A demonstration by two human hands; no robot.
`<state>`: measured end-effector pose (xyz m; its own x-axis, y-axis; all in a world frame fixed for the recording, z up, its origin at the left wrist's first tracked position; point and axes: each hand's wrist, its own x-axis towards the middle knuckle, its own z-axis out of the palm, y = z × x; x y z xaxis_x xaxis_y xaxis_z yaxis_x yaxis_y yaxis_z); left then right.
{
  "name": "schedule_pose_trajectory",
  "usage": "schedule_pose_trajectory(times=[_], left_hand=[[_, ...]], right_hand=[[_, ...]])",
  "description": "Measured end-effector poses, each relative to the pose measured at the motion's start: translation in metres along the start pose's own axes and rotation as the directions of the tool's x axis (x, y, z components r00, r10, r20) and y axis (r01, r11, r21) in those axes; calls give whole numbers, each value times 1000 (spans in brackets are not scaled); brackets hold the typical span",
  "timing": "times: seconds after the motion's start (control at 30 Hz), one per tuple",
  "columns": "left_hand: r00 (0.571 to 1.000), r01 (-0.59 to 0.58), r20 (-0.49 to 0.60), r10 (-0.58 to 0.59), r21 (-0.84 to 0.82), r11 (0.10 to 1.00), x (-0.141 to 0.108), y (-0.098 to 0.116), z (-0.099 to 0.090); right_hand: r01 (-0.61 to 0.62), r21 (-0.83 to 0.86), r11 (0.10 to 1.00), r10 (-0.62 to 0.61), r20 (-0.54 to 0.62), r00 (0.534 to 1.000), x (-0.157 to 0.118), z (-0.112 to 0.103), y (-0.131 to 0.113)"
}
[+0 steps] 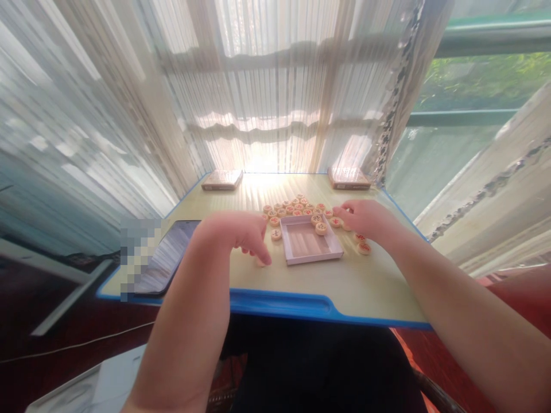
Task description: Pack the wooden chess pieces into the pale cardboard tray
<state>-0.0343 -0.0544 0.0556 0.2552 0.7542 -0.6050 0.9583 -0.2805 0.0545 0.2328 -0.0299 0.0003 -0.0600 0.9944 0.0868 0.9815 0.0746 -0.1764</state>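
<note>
Round pieces (pixel 298 213) are spread around a box (pixel 315 258).
The left hand (pixel 236 232) is held left, the right hand (pixel 365 219) right; grips cannot be told.

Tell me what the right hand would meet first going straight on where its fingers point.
The right hand would likely first meet the round game piece just to its left; height is unclear, so it might pass above.

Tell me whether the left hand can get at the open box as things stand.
Probably yes: the left hand is just left of the open box, with bare table before its near corner; the piece beside it leaves that corner free.
</note>
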Motion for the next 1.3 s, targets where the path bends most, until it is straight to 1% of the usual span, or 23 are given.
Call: schedule_pose_trajectory(times=[0.03,0.1,0.2,0.33,0.37,0.43,0.53,0.63,0.77,0.83,0.9,0.97,1.03,1.2,1.3], left_hand=[[1000,5,-3,-5,28,1000,-1,2,1],[997,38,-70,-32,82,996,1,4,2],[986,57,-162,-41,97,994,7,6,2],[962,76,-268,-44,111,991,14,2,1],[961,65,-275,-32,110,992,15,1,1],[968,38,-250,-12,100,994,16,0,1],[978,56,-206,-38,79,995,18,0,2],[970,91,-234,-68,91,992,22,2,3],[964,87,-262,-52,123,989,26,3,2],[963,68,-264,-44,82,994,26,2,1],[965,9,-262,-13,-17,1000,25,1,0],[959,-56,-281,23,-111,992,24,-2,-1],[949,-83,-313,37,-134,987,24,-4,-1],[910,-42,-415,-8,-111,993,29,-6,0],[901,-53,-433,2,-106,993,30,-6,0]], right_hand=[[0,0,1000,0,1,1000,0,0,0],[2,-1,1000,-2,3,1000,1,1,0],[17,1,1000,-17,19,1000,2,2,1],[31,21,999,-32,21,999,1,3,2],[26,24,999,-27,15,1000,1,2,2],[16,24,1000,-16,4,1000,1,2,2],[12,19,1000,-12,6,1000,1,1,1],[13,16,1000,-13,18,1000,2,1,1],[-11,20,1000,10,48,999,2,1,0],[-23,22,999,22,59,998,1,0,-1],[-32,27,999,31,60,998,1,0,-1],[-30,31,999,28,49,998,1,0,0],[-17,34,999,15,39,999,2,1,1],[2,23,1000,-2,31,1000,2,2,1],[11,16,1000,-12,33,999,1,2,0]])
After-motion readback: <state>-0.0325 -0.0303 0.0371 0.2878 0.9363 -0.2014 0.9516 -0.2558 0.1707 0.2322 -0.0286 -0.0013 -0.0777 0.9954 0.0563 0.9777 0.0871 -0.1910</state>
